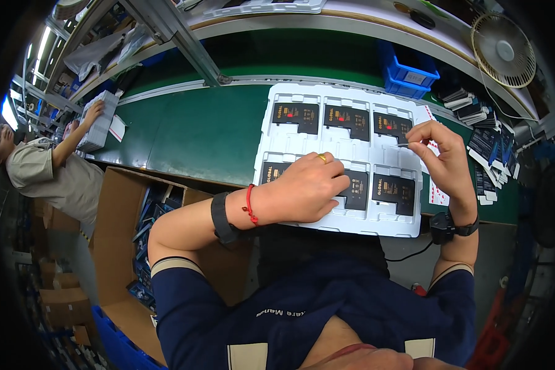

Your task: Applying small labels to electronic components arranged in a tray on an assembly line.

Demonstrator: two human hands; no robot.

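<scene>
- Head view, with the clock centred on the white tray (290, 145): it lies on the green worktop (179, 132), near edge towards the wearer, likely so that both hands reach every pocket.
- Flat black packs sit in two rows of three; the moulded pockets seem meant to keep them apart and facing alike.
- Right hand (443, 151), at two to three o'clock, pinches a thin pale item (403, 145) between thumb and forefinger beside the two-o'clock pack (390, 126); that fingertip hold probably suits something so slight.
- Left hand (311, 188), at seven o'clock, is palm down with bent fingers close together, their tips over the six-o'clock pack (357, 191); perhaps it steadies the tray.
- Whether the left fingers grip anything cannot be told: the hand hides their undersides, part of that pack and much of the eight-o'clock pack (274, 171).
- The pale item is too small to identify, and its contact with the pack is unclear.
- A red-marked white sheet (439, 196), at four o'clock, is partly covered by tray and hand.
- Inside the cardboard box (120, 228), at eight o'clock, dark contents blur together; the lens rim crops the co-worker (54, 172) at nine.
</scene>
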